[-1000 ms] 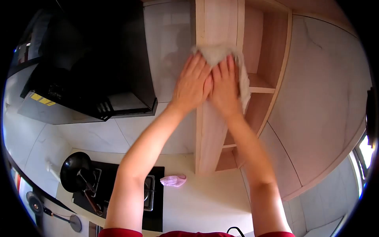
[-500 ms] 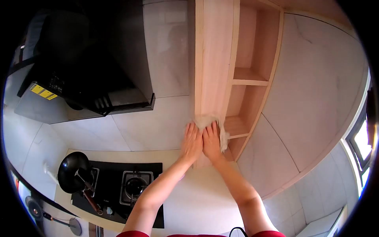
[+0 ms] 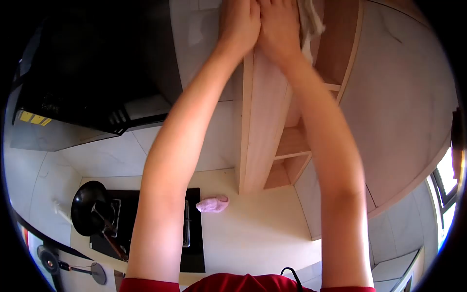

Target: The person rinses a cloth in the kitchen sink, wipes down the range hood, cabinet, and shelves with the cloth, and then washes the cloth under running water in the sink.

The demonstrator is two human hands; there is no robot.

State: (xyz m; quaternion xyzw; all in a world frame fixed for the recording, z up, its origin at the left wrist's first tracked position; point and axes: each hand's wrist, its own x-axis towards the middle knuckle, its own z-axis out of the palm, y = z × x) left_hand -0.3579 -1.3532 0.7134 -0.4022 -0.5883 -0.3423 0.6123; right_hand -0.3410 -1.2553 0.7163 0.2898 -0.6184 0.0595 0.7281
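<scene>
pale cloth [image 3: 310,24] high on the wooden shelf unit [image 3: 265,112]
left hand [image 3: 241,24] and right hand [image 3: 279,31] meet at its front, cloth showing beside the right; fingertips out of frame, grip i cannot tell.

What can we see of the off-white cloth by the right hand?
The off-white cloth looks like soft fabric, loosely creased. Only a strip shows, hanging at the outer side of the right hand, apparently touching it, beside the wooden panel. The rest is hidden or out of frame.
</scene>
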